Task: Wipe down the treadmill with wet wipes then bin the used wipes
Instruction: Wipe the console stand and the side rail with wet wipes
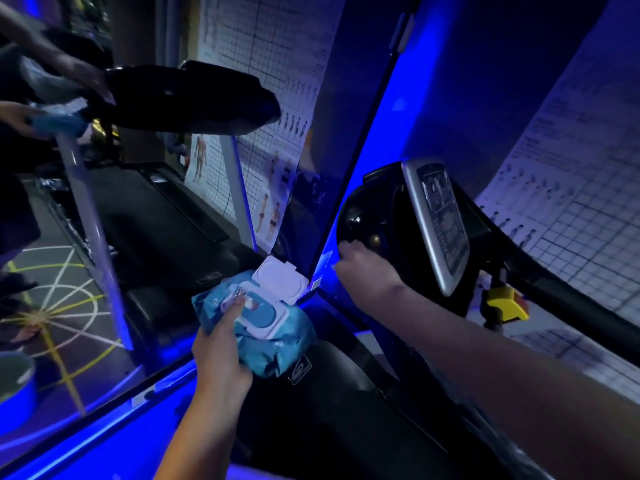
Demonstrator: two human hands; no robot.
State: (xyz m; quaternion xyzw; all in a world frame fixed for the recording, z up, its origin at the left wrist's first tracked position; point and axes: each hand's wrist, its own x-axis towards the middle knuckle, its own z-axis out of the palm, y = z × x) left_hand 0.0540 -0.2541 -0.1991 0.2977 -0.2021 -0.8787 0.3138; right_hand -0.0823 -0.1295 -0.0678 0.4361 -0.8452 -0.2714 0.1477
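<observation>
A blue pack of wet wipes (pixel 273 344) with its white lid (pixel 281 278) flipped open sits in my left hand (pixel 221 358), which grips it from below with the thumb lying over the opening. My right hand (pixel 363 271) is curled against the black left side of the treadmill console (pixel 374 220); whether a wipe is under it I cannot tell. The console's grey control panel (pixel 440 226) faces right. The dark treadmill belt (pixel 332 410) runs below both arms.
A second treadmill (pixel 187 98) stands to the left, where another person's hands (pixel 20 116) hold a blue pack. A yellow safety clip (pixel 505 303) hangs under the console. Exercise charts (pixel 277 64) cover the wall. A marked floor (pixel 59 306) lies at the left.
</observation>
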